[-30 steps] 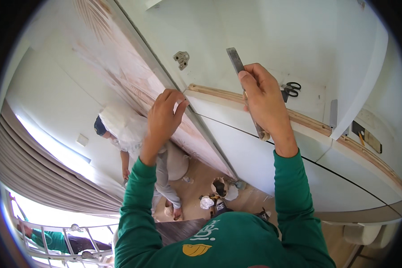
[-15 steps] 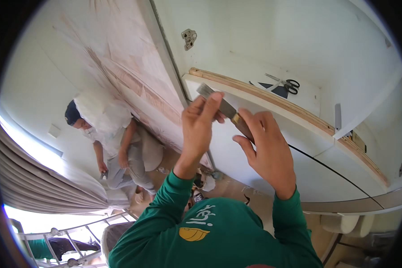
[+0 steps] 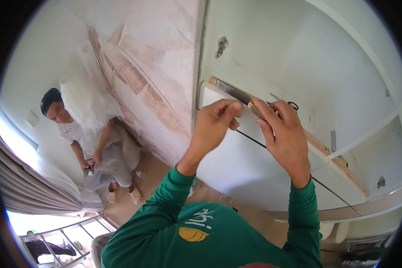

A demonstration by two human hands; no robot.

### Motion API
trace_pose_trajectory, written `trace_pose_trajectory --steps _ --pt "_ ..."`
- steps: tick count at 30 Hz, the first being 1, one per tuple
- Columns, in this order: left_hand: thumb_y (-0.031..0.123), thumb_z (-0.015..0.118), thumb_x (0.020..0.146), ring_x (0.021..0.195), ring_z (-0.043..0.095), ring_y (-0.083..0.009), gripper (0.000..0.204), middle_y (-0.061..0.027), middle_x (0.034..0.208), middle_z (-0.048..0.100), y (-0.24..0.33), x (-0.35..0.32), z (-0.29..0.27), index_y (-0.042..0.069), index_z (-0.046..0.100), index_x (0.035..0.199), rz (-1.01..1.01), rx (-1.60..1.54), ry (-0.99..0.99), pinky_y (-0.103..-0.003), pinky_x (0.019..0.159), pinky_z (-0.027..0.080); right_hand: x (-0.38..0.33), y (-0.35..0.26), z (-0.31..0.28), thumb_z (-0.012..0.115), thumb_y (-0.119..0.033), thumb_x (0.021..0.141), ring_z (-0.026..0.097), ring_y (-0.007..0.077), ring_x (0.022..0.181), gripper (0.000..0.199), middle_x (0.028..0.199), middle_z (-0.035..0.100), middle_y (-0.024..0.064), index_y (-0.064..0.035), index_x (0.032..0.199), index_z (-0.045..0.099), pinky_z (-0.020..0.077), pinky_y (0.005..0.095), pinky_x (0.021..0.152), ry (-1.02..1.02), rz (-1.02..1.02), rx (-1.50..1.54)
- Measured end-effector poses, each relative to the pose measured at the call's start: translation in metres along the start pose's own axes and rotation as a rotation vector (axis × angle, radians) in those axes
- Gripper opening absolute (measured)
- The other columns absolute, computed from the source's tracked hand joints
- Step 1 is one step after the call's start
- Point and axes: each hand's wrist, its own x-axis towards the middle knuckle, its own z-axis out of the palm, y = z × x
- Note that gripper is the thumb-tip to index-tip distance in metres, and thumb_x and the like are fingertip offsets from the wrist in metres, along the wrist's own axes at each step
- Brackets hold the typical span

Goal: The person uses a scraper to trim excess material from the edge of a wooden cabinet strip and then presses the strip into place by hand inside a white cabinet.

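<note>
A chisel [image 3: 233, 92] with a flat metal blade, a brass-coloured collar and a dark handle is gripped around its handle by my right hand [image 3: 279, 129]. Its blade lies along the wooden edge strip [image 3: 315, 142] at the front of the white cabinet's open compartment, its tip toward the strip's left end. My left hand [image 3: 214, 123] is just below the blade, its fingers curled and thumb and fingertips drawn together. Whether anything is between them is hidden. Scissors [image 3: 293, 105] with black handles lie inside the compartment behind my right hand, mostly covered.
A metal hinge [image 3: 222, 47] is on the compartment's left wall. Left of the cabinet is a pink patterned wall panel [image 3: 152, 58]. A co-worker [image 3: 91, 138] sits farther left, holding a small object. A curtain [image 3: 31, 178] and a metal ladder [image 3: 71, 236] are at lower left.
The chisel has moved from in front of the cabinet onto the wooden strip. My left hand has come off its blade. The view has shifted, and the co-worker's head is now raised.
</note>
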Motion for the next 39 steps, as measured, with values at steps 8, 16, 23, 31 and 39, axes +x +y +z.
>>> trace_pose_trajectory --steps 8,16,23,31,39 --pt "0.028 0.082 0.103 0.157 0.040 -0.0487 0.073 -0.0202 0.164 0.050 -0.039 -0.003 0.002 0.003 0.052 0.165 0.774 0.796 0.325 -0.059 0.128 0.034 0.012 -0.006 0.028 0.080 -0.010 0.098 0.063 0.0276 0.095 0.051 0.107 0.061 0.0055 -0.0174 0.148 0.071 0.0536 0.0458 0.087 0.015 -0.003 -0.095" --pt "0.031 0.082 0.103 0.159 0.038 -0.0478 0.074 -0.0202 0.167 0.049 -0.043 0.000 -0.006 0.002 0.053 0.164 0.760 0.948 0.367 -0.063 0.130 0.030 0.018 -0.008 0.032 0.080 -0.011 0.098 0.064 0.0278 0.096 0.051 0.107 0.060 0.0069 -0.0177 0.148 0.070 0.0546 0.0457 0.086 0.019 -0.005 -0.106" --pt "0.024 0.084 0.100 0.158 0.039 -0.0483 0.075 -0.0184 0.166 0.051 -0.047 0.001 -0.020 0.002 0.053 0.164 0.805 0.919 0.318 -0.061 0.130 0.031 0.009 -0.034 0.039 0.079 -0.010 0.098 0.067 0.0288 0.097 0.052 0.106 0.058 0.0096 -0.0128 0.149 0.067 0.0569 0.0453 0.081 0.015 0.048 -0.068" --pt "0.015 0.081 0.102 0.154 0.048 -0.0461 0.064 -0.0178 0.164 0.055 -0.040 -0.001 -0.034 0.001 0.058 0.160 0.853 0.887 0.293 -0.056 0.129 0.035 0.009 -0.027 0.032 0.076 -0.011 0.103 0.068 0.0318 0.091 0.043 0.106 0.063 0.0130 -0.0062 0.145 0.070 0.0559 0.0427 0.078 0.016 0.180 0.317" --pt "0.008 0.077 0.101 0.120 0.060 -0.0275 0.043 -0.0024 0.133 0.071 0.024 0.004 -0.062 0.015 0.076 0.144 1.029 1.394 0.419 -0.046 0.106 0.044 -0.016 -0.002 0.021 0.075 -0.015 0.108 0.058 0.0200 0.084 0.038 0.099 0.065 0.0087 -0.0015 0.144 0.074 0.0500 0.0335 0.076 0.269 0.302 0.487"
